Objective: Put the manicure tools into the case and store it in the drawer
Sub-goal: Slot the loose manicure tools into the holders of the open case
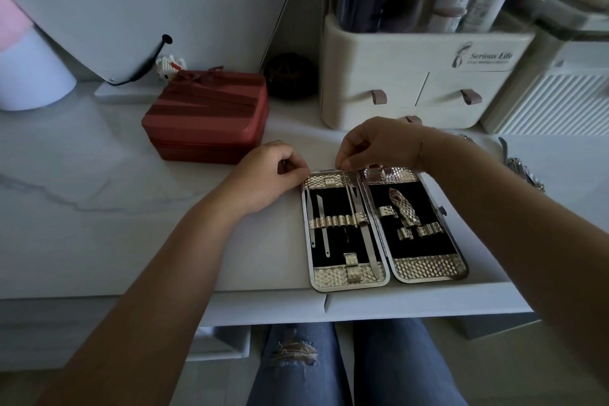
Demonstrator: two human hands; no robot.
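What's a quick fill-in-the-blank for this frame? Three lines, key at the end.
1. The manicure case lies ____ on the table.
2. The right hand pinches a thin metal tool over the case's ____ half.
3. The box near the left hand is ____ in colour.
Missing words: open; left; red.

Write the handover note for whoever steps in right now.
Left hand: curled at the case's top-left corner; grip unclear.
Right hand: pinches a thin tool over the left half's loops.
Done: case open on the table, several tools strapped in its left half.
Left: seat this tool, add the loose tools at the table's right edge, close the case, stow it.
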